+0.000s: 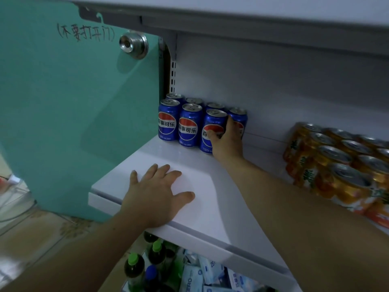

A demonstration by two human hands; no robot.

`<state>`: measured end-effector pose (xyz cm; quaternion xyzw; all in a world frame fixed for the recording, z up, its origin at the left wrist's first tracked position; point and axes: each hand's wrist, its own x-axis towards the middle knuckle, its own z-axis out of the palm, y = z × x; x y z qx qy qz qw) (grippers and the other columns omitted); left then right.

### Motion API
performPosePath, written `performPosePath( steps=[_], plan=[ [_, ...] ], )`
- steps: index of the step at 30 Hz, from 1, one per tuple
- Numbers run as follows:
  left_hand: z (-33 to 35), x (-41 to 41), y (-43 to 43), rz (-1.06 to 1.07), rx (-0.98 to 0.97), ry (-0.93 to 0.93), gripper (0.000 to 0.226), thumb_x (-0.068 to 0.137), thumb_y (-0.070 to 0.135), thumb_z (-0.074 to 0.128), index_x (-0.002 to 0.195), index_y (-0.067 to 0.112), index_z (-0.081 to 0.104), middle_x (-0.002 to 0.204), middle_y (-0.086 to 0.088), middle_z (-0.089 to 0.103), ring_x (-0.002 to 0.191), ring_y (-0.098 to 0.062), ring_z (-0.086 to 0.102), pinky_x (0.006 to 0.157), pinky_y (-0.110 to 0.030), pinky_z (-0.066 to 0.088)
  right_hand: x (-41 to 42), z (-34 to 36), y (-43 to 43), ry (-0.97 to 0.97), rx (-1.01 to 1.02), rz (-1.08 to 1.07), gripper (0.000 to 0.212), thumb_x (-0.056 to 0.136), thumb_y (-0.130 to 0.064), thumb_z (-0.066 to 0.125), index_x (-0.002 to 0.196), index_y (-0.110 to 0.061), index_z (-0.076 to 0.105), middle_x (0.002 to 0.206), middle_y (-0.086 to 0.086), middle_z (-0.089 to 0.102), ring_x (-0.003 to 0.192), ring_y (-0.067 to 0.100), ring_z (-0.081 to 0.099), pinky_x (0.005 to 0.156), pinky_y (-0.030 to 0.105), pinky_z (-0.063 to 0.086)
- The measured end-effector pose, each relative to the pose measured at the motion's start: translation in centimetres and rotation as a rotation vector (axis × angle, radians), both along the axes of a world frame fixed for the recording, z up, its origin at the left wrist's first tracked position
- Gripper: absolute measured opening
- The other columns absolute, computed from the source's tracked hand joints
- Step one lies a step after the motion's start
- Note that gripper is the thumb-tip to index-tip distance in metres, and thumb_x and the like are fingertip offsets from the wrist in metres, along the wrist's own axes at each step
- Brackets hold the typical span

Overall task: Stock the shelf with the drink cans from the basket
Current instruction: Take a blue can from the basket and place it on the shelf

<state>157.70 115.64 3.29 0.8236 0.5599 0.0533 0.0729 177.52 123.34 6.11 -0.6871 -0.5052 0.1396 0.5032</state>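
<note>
Several blue Pepsi cans [187, 130] stand in two rows at the back left of the white shelf [210, 207]. My right hand [228, 140] grips the third can of the front row [212, 123], which stands upright on the shelf; thumb and fingers wrap its right side. Behind my fingers another blue can [239, 115] stands against the back wall. My left hand [156, 192] rests flat on the shelf near its front edge, fingers spread, holding nothing. The basket is out of view.
A shrink-wrapped pack of orange cans [341, 163] sits on the shelf at the right. A teal door [73, 112] with a metal knob [133, 45] stands at the left. Below the shelf are green-capped bottles [134, 268] and white packets [210, 272].
</note>
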Motion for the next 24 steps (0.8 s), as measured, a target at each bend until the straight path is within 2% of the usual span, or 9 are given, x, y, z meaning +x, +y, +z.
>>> performPosePath(
  steps=[4,6,9,11,13,16,17,20,24],
  plan=[
    [0.5,0.2,-0.1,0.0,-0.052,-0.016,0.074,0.085,0.074,0.028,0.148,0.039,0.016,0.16,0.009,0.006,0.147,-0.016,-0.001,0.116,-0.056,-0.004,-0.1,1.5,-2.1,-0.039,-0.108,0.009,0.08,0.083,-0.042,0.07,0.145,-0.013,0.028,0.148,0.007,0.04,0.132,0.028,0.043,0.104,0.046,0.043],
    [1.1,0.1,-0.2,-0.013,-0.09,0.011,0.075,0.085,0.074,0.029,0.149,0.038,0.015,0.161,0.008,0.004,0.148,-0.017,-0.002,0.115,-0.057,-0.004,0.0,3.4,-4.7,-0.138,-0.167,0.051,0.066,0.085,-0.043,0.068,0.137,-0.012,0.041,0.139,0.005,0.049,0.123,0.026,0.051,0.093,0.037,0.046],
    [2.6,-0.1,-0.4,-0.031,-0.209,0.037,0.079,0.085,0.072,0.037,0.151,0.036,0.014,0.161,0.005,0.002,0.148,-0.02,-0.002,0.115,-0.057,-0.002,0.1,6.9,-9.6,-0.341,-0.325,0.146,0.05,0.091,-0.042,0.06,0.132,-0.016,0.051,0.127,0.001,0.057,0.107,0.02,0.056,0.078,0.025,0.039],
    [4.2,0.3,-1.4,-0.074,-0.281,0.007,0.082,0.085,0.067,0.047,0.151,0.031,0.016,0.161,0.002,0.005,0.148,-0.021,0.006,0.118,-0.05,0.006,0.3,9.0,-13.2,-0.466,-0.378,0.208,0.042,0.092,-0.042,0.058,0.129,-0.021,0.055,0.119,-0.005,0.059,0.096,0.015,0.054,0.078,0.025,0.039],
    [6.0,1.9,-3.3,-0.176,-0.273,-0.079,0.081,0.087,0.058,0.055,0.151,0.026,0.019,0.16,0.0,0.012,0.146,-0.019,0.016,0.118,-0.038,0.017,0.8,10.7,-17.2,-0.551,-0.388,0.21,0.043,0.093,-0.041,0.058,0.13,-0.022,0.053,0.118,-0.006,0.057,0.1,0.017,0.054,0.083,0.026,0.042],
    [8.7,5.6,-8.1,-0.352,-0.219,-0.122,0.075,0.089,0.051,0.056,0.151,0.023,0.023,0.159,0.002,0.017,0.144,-0.018,0.021,0.114,-0.029,0.02,2.0,12.7,-23.1,-0.7,-0.434,0.1,0.056,0.094,-0.046,0.055,0.139,-0.015,0.045,0.14,0.009,0.05,0.122,0.028,0.05,0.099,0.032,0.042],
    [9.4,7.0,-10.0,-0.411,-0.206,-0.111,0.073,0.09,0.05,0.055,0.15,0.024,0.024,0.159,0.002,0.018,0.143,-0.018,0.023,0.113,-0.029,0.021,2.8,13.1,-25.1,-0.721,-0.455,0.048,0.058,0.093,-0.048,0.055,0.138,-0.014,0.045,0.141,0.01,0.049,0.123,0.029,0.049,0.098,0.031,0.041],
    [11.1,11.1,-15.8,-0.583,-0.183,-0.097,0.07,0.09,0.049,0.055,0.149,0.023,0.027,0.156,0.0,0.028,0.138,-0.02,0.032,0.11,-0.031,0.028,6.5,13.9,-31.5,-0.739,-0.518,-0.099,0.047,0.09,-0.049,0.055,0.128,-0.02,0.055,0.127,0.008,0.06,0.111,0.03,0.056,0.09,0.034,0.046],
    [11.9,16.6,-23.7,-0.838,-0.145,-0.055,0.07,0.091,0.049,0.053,0.15,0.022,0.025,0.155,-0.001,0.027,0.138,-0.021,0.032,0.109,-0.031,0.029,11.7,14.2,-42.3,-0.694,-0.654,-0.337,0.062,0.09,-0.053,0.053,0.143,-0.023,0.041,0.143,0.009,0.048,0.125,0.031,0.047,0.102,0.041,0.042]
  ],
)
